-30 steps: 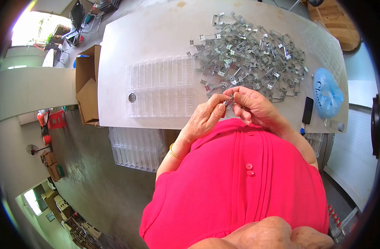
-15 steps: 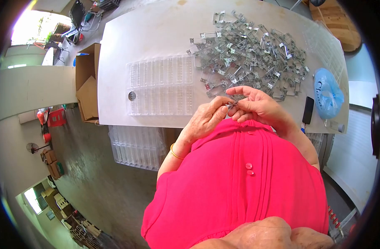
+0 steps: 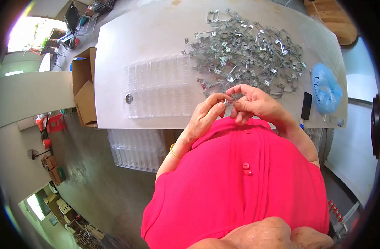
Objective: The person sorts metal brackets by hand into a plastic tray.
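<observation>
My left hand (image 3: 206, 113) and my right hand (image 3: 256, 104) meet at the table's near edge, in front of my chest. Between their fingertips is a small metal bracket (image 3: 229, 102), partly covered by the fingers. The left thumb and forefinger pinch one side of it; the right thumb and fingers close on the other. Just beyond the hands lies a large heap of similar metal brackets (image 3: 248, 54). To their left, a clear plastic tray (image 3: 158, 87) with long compartments rests flat, with a round metal disc (image 3: 129, 98) at its left side.
A blue plastic bag (image 3: 325, 89) and a dark phone (image 3: 307, 106) lie at the table's right. Below the near edge is a stack of clear trays (image 3: 136, 149). An open cardboard box (image 3: 84, 87) stands against the left edge.
The view has shifted slightly. The fingers have changed their hold on the bracket, and the left thumb and forefinger sit a little farther apart. The heap and tray look unchanged.
</observation>
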`<state>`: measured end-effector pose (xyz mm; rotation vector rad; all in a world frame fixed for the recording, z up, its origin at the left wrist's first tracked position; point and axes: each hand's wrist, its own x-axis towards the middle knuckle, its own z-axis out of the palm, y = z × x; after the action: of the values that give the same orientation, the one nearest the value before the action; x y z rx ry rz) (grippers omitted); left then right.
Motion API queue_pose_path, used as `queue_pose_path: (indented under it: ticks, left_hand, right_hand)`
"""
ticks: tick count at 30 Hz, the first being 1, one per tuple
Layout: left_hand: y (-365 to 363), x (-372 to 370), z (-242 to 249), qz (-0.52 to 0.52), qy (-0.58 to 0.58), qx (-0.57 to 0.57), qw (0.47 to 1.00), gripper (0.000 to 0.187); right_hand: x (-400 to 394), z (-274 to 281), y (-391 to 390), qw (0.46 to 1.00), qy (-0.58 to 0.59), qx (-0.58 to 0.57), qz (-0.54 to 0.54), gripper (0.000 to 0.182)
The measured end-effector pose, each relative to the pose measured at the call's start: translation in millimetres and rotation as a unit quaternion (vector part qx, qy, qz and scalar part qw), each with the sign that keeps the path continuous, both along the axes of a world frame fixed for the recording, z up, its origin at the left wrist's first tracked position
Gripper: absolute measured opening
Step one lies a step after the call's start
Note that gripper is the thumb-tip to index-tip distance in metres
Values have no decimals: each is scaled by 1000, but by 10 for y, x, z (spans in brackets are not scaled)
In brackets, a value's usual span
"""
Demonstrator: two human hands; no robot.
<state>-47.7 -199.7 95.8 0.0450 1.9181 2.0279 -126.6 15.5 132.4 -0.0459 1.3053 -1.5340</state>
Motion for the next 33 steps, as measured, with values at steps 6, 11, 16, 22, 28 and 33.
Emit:
queue_pose_path:
  ticks: [6,11,16,22,28,33]
  left_hand:
    - [14,22,-29,27,12,9,1000,39]
    - [21,20,-65,43,-15,36,998,39]
    - [44,15,27,38,23,-14,999,39]
    - [-82,-48,-94,107,-64,59,990,41]
    - [13,-10,-30,30,-115,164,979,39]
    - [-35,3,46,4,-97,118,988,40]
  right_hand:
    - [39,53,3,999,-33,-26,-8,55]
    - [62,58,35,999,-25,-31,-4,71]
    - [71,102,41,999,-30,-25,0,76]
    - [177,218,-13,999,-36,-5,36,79]
    - [150,205,-48,1000,-28,-5,1,77]
    - [125,176,-38,1000,-22,-12,15,78]
